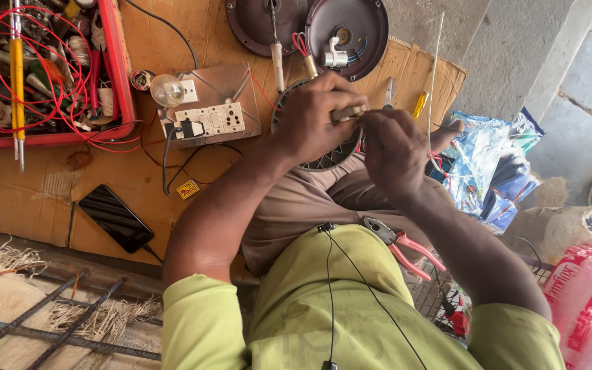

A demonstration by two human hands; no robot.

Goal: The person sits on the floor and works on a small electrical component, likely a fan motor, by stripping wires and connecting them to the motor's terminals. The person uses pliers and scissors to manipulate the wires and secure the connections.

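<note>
Hands (pixel 316 116) (pixel 392 147) pinched on a small part (pixel 348 113), red tray (pixel 123 68) of tools and red wire (pixel 42 48) alongside

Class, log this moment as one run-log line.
left hand: holds small part | right hand: touches it | coil: beneath | pliers: on lap

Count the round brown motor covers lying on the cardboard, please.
2. One cover lies at the top, partly cut off by the edge; the other cover lies right beside it, with wires inside. More may be hidden under the hands.
</note>
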